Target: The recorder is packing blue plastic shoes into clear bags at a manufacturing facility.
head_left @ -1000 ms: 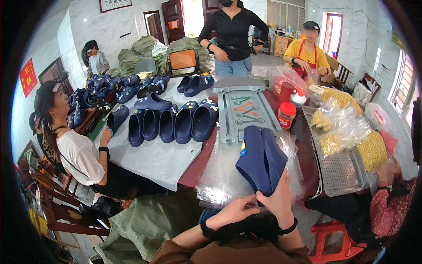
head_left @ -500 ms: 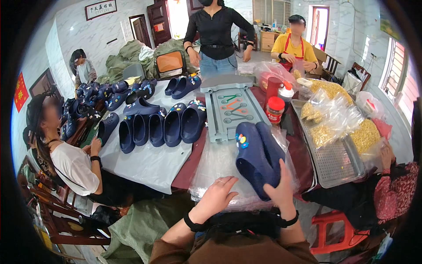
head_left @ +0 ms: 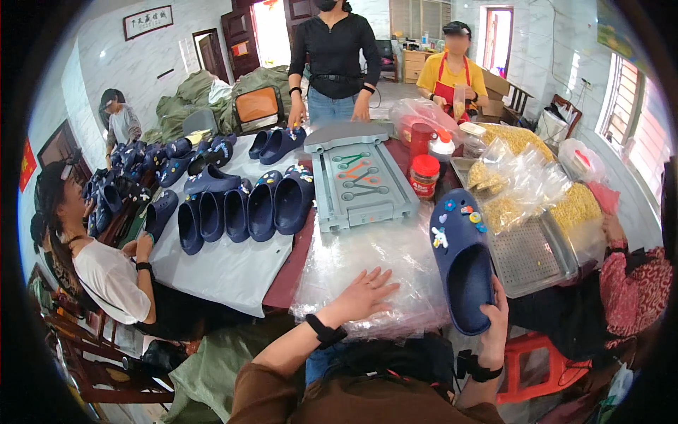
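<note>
Gripped by its heel end in my right hand is a dark blue clog, raised over the table's right part, with colourful charms on its toe. A second clog behind it, if any, is hidden. My left hand lies with fingers spread on a stack of clear plastic bags at the table's near edge, holding nothing. Beyond the bags stands a grey plastic case with coloured wrench shapes on its top. To the left, a row of navy clogs rests on a white sheet.
Right of the case are a red-lidded jar and a bottle. A perforated metal tray holds bags of small yellow pieces. Co-workers stand or sit around the table; one at left handles a clog. A red stool is at lower right.
My right hand has moved right with the clog, turning it so its charms show. My left hand has come down flat on the bags. The standing person's hands have reached the table.
</note>
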`<state>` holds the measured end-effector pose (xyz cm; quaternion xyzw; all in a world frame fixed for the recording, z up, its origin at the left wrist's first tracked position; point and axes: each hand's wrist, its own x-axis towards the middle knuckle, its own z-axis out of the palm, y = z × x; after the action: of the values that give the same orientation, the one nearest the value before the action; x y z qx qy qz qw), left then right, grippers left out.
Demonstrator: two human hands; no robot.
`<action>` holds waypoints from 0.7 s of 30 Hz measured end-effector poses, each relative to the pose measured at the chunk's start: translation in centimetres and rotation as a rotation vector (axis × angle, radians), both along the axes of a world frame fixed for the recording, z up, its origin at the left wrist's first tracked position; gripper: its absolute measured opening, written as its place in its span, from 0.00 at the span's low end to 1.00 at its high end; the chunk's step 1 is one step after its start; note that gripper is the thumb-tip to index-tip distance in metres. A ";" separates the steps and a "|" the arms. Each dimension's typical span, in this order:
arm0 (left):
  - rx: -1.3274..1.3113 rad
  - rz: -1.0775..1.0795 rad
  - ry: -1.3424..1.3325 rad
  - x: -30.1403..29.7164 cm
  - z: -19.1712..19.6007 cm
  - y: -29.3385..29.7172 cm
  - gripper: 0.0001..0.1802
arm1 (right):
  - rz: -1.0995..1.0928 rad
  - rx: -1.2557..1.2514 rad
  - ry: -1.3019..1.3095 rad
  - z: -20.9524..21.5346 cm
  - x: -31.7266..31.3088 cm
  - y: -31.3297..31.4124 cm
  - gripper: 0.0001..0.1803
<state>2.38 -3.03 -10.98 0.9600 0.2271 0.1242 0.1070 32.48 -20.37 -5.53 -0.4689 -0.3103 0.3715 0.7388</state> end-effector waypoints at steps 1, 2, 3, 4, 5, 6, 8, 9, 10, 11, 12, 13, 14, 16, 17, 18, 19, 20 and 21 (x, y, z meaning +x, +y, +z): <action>-0.025 0.012 -0.009 -0.2 0.0 0.2 0.36 | -0.034 0.013 0.039 0.2 0.0 -0.3 0.48; -0.049 0.024 -0.018 -0.3 -0.1 0.3 0.32 | -0.056 -0.023 0.013 0.4 0.3 -0.4 0.48; -0.047 0.017 -0.014 -0.4 0.2 0.6 0.32 | -0.063 -0.021 0.016 0.2 0.6 -0.5 0.48; -0.101 0.013 -0.091 -0.5 0.6 0.8 0.27 | -0.056 0.003 0.009 0.0 0.8 -0.4 0.47; -0.155 0.010 -0.167 -0.5 0.9 0.9 0.23 | -0.049 0.027 0.001 -0.1 0.9 -0.4 0.47; -0.152 0.007 -0.163 -0.4 1.5 0.8 0.23 | -0.052 0.030 0.005 -0.1 0.8 -0.4 0.47; -0.229 0.059 -0.241 -0.4 2.8 0.3 0.18 | -0.045 0.053 0.016 0.0 0.5 -0.4 0.48; -0.229 0.055 -0.238 -0.3 3.6 -0.2 0.18 | -0.049 0.053 0.018 -0.1 0.5 -0.5 0.48; -0.175 0.087 -0.286 -0.3 4.3 -0.7 0.17 | -0.060 0.053 0.016 -0.3 0.5 -0.4 0.48; -0.122 0.120 -0.334 -0.2 5.0 -1.1 0.16 | -0.070 0.052 0.015 -0.5 0.4 -0.4 0.48; -0.120 0.119 -0.334 -0.3 5.7 -1.2 0.16 | -0.070 0.054 0.016 -0.5 0.3 -0.4 0.48; -0.106 0.137 -0.356 -0.6 6.3 -1.3 0.16 | -0.062 0.042 0.014 -0.5 0.2 -0.4 0.48; -0.093 0.154 -0.379 -0.7 7.0 -1.4 0.15 | -0.053 0.030 0.013 -0.5 0.1 -0.4 0.49; -0.088 0.159 -0.386 -1.2 8.6 -2.2 0.15 | -0.029 0.027 0.013 -1.0 0.2 -0.3 0.49; -0.089 0.155 -0.393 -1.3 9.4 -2.6 0.15 | -0.013 0.019 0.010 -1.1 0.3 -0.2 0.49; -0.088 0.156 -0.393 -1.4 10.2 -3.2 0.15 | -0.012 0.020 0.011 -1.2 0.3 -0.1 0.49; -0.091 0.154 -0.393 -1.4 11.0 -3.9 0.15 | -0.023 0.035 0.012 -1.3 0.3 -0.1 0.49; -0.094 0.152 -0.393 -1.5 11.9 -4.7 0.15 | -0.033 0.051 0.013 -1.3 0.2 -0.1 0.49; -0.094 0.155 -0.393 -1.7 12.9 -5.5 0.15 | -0.030 0.050 0.013 -1.2 0.1 -0.1 0.49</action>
<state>0.66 -8.56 1.92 0.8909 0.2804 0.3061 0.1842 32.61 -20.45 -6.74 -0.4525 -0.3075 0.3556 0.7578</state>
